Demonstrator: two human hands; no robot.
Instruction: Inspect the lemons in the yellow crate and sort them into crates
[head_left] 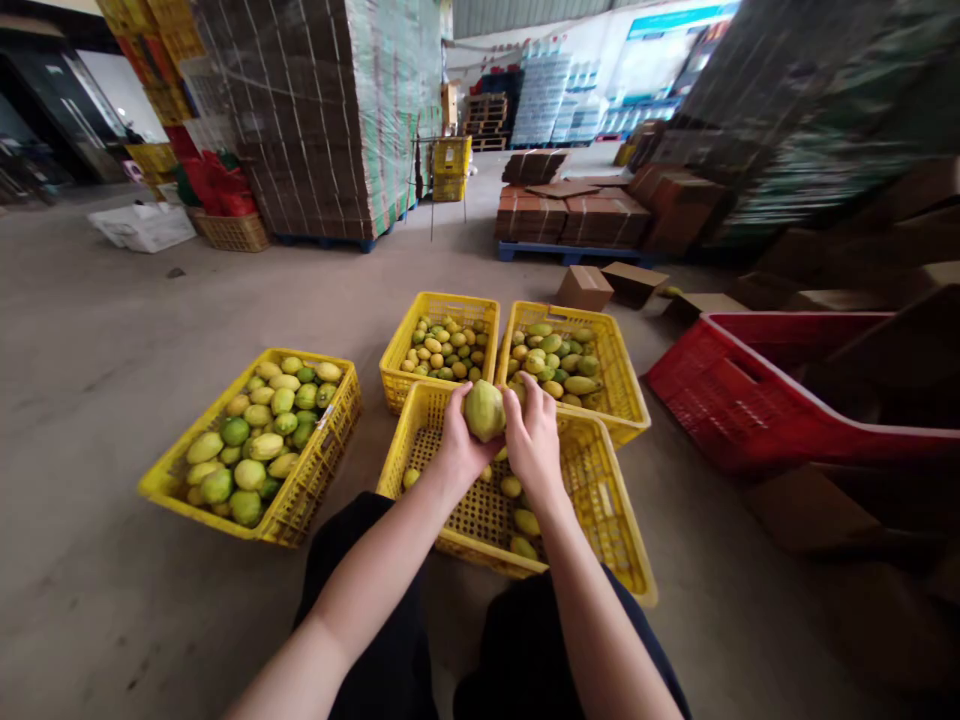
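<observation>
A green-yellow fruit (485, 411) is held up between my two hands, above the near yellow crate (627, 520). My left hand (459, 440) grips its left side, and my right hand (533, 432) has its fingers bent against the right side. Several fruits lie in the near crate, mostly at its middle and right; my hands and forearms hide part of it. Just beyond stand two more yellow crates, one at back left (384, 371) with small round fruits and one at back right (636, 402) with longer green ones. Another yellow crate (289, 525), full of fruit, sits at the left.
A red crate (694, 400) with cardboard inside stands at the right, with loose cardboard around it. Open boxes (585, 287) lie behind the fruit crates. Farther back are flattened cartons (600, 215) on a blue pallet and a tall wrapped stack (315, 120).
</observation>
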